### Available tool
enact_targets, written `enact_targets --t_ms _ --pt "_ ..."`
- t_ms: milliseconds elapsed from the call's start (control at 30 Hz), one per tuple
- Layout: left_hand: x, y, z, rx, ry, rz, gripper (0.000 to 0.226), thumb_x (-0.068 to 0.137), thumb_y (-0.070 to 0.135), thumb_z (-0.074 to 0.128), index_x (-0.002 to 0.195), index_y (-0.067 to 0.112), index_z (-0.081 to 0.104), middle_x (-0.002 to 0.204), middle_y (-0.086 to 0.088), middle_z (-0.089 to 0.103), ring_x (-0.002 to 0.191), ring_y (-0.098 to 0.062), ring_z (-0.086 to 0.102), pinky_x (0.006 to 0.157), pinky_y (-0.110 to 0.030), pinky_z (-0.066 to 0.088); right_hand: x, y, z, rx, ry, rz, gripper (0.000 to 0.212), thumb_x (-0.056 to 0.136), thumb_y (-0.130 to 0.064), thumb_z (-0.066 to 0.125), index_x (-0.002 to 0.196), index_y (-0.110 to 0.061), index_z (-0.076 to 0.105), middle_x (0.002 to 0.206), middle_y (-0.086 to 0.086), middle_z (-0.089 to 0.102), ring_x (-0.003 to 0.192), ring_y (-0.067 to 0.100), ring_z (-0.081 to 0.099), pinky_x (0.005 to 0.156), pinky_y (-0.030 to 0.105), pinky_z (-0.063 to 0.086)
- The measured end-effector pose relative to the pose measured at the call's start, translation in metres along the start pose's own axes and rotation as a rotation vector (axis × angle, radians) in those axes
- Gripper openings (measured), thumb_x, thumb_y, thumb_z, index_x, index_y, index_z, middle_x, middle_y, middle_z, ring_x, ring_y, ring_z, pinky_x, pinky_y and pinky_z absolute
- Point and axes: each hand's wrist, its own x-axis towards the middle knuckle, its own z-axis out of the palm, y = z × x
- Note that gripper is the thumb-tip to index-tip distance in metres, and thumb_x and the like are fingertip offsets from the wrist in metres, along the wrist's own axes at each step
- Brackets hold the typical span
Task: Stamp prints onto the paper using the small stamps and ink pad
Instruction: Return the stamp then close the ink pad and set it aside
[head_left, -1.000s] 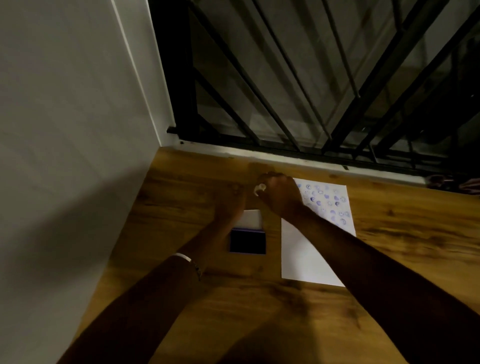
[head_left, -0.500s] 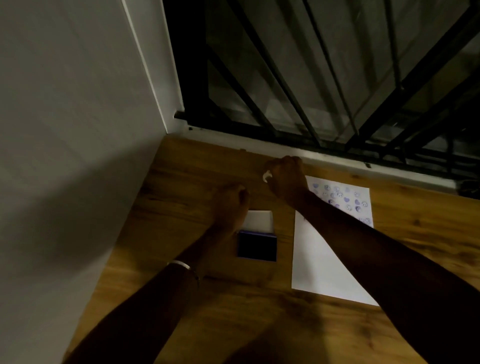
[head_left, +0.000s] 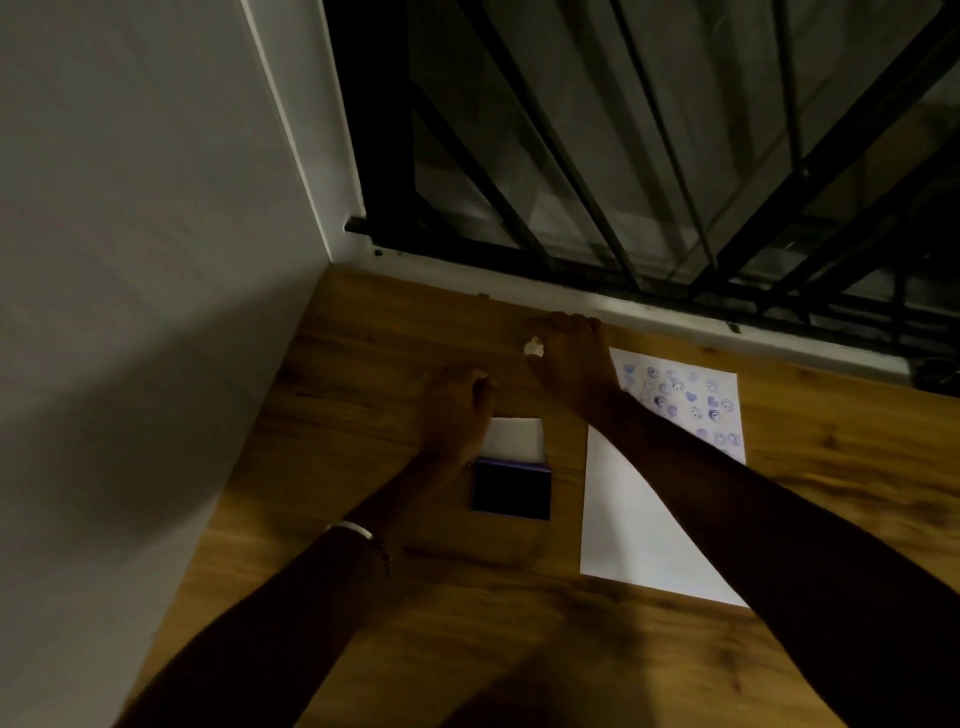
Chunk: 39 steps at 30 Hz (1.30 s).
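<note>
Right hand (head_left: 569, 364), perhaps gripping a stamp (head_left: 533, 347), farther from ink pad (head_left: 512, 489).

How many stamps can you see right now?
1: a small white stamp in the right hand, beyond the ink pad. The closed left hand may hide another.

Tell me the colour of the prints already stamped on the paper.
Purple-blue hearts and smiley faces, clustered at the far end of the white paper; the head view shows them.
</note>
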Motion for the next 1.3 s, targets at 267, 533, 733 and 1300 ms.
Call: enact_targets --t_ms 267,533,733,1300 --pt "-0.008 0.007 -0.023 -0.182 -0.089 -0.102 0.028 0.1 0.024 0.049 0.112 0.008 0.067 0.111 -0.013 0.068 0.099 -0.027 0.064 0.082 -0.036 0.053 -0.055 -0.009 -0.014 0.079 0.158 0.094 0.037 0.092 -0.015 0.058 0.128 -0.009 0.056 0.13 0.016 0.055 0.118 0.034 0.052 0.094 0.046 0.044" --pt "-0.034 0.009 -0.031 -0.277 -0.022 -0.258 0.029 0.1 0.012 0.047 0.111 -0.007 0.066 0.121 -0.025 0.062 0.112 -0.035 0.057 0.09 -0.028 0.036 -0.098 -0.028 0.012 0.474 -0.022 0.403 0.023 0.098 -0.019 0.045 0.095 -0.012 0.066 0.096 0.006 0.068 0.091 0.023 0.066 0.07 0.028 0.047" --pt "-0.045 0.014 -0.031 -0.531 -0.067 -0.419 0.028 0.098 0.011 0.051 0.122 -0.001 0.06 0.131 -0.023 0.058 0.115 -0.036 0.057 0.098 -0.044 0.049 -0.106 -0.042 0.017 0.613 0.007 0.517 0.017 0.093 -0.012 0.053 0.104 -0.012 0.066 0.104 0.011 0.07 0.094 0.026 0.067 0.069 0.026 0.043" --pt "-0.061 0.001 -0.04 -0.343 -0.195 -0.075 0.03 0.094 0.017 0.06 0.123 0.009 0.062 0.12 -0.012 0.067 0.109 -0.018 0.061 0.085 -0.025 0.051 -0.13 -0.026 0.012 0.805 0.179 0.419 0.028 0.086 0.0 0.066 0.106 -0.018 0.072 0.105 -0.002 0.069 0.09 0.007 0.063 0.073 0.003 0.041"
